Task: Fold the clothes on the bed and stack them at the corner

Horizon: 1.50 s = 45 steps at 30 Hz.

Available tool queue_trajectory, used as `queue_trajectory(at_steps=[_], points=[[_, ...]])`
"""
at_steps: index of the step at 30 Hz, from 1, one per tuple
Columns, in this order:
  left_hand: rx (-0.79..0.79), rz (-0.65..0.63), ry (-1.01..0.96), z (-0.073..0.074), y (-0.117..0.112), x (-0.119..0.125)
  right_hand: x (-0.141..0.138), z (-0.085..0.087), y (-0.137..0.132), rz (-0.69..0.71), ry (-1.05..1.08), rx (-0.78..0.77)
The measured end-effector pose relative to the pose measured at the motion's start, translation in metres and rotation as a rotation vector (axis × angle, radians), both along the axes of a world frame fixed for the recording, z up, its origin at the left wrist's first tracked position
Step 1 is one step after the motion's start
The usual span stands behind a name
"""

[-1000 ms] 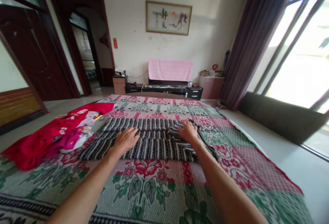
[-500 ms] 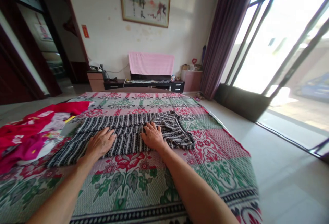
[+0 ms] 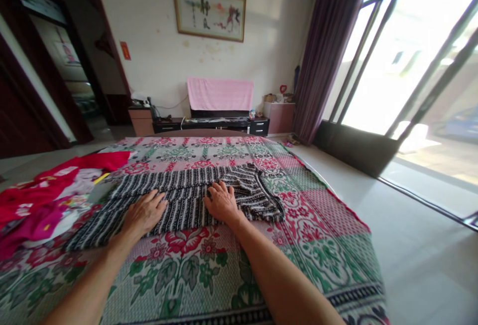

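A black-and-white striped knit garment (image 3: 182,205) lies folded lengthwise across a flowered cloth (image 3: 179,275), its dark-edged neckline toward the right. My left hand (image 3: 146,211) rests palm down on the left part of the garment, fingers stretched out. On its right part, beside the gathered fabric near the neckline, lies my right hand (image 3: 221,200), also flat with fingers a little apart. Neither hand grips the fabric. The undersides of both palms are hidden.
At the left, red and magenta clothes (image 3: 45,195) lie in a loose heap near the garment. Beyond the cloth stands a low black cabinet (image 3: 168,125) with a pink towel (image 3: 220,93) above it. To the right are the tiled floor (image 3: 411,240) and a glass door (image 3: 396,66).
The hands stay in nearly the same places on the striped garment. The view has shifted slightly, so the cloth and garment appear a little lower.
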<state>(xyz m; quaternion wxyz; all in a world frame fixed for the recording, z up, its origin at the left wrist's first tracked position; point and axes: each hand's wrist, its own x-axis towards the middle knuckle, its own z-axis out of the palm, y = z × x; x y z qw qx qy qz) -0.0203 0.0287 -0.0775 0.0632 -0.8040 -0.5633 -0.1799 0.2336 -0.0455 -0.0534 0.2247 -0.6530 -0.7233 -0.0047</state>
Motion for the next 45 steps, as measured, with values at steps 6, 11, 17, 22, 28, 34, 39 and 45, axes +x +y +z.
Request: queue_trajectory(at_steps=[6, 11, 17, 22, 28, 34, 39, 45], points=[[0.001, 0.045, 0.005, 0.008, -0.010, 0.006, -0.002, 0.005, 0.000, -0.006, -0.016, -0.024], [0.064, 0.079, -0.082, 0.012, -0.010, 0.005, -0.001, 0.004, 0.001, -0.003, -0.037, -0.020], [0.151, 0.235, -0.127, 0.023, -0.003, -0.027, -0.001, 0.002, 0.003, -0.004, -0.056, -0.014], [0.016, 0.510, -0.138, 0.026, 0.001, -0.072, 0.000, -0.001, 0.007, -0.007, -0.065, -0.017], [-0.097, 0.583, -0.160, 0.026, 0.004, -0.092, 0.001, -0.003, 0.009, -0.014, -0.070, -0.028], [-0.152, 0.660, -0.185, 0.036, 0.009, -0.084, 0.001, -0.005, 0.011, -0.016, -0.090, -0.018], [-0.204, 0.737, -0.181, 0.042, 0.018, -0.082, 0.002, -0.006, 0.012, -0.007, -0.096, 0.004], [-0.182, 0.760, -0.179, 0.038, 0.024, -0.084, -0.002, 0.000, 0.012, 0.020, -0.055, 0.143]])
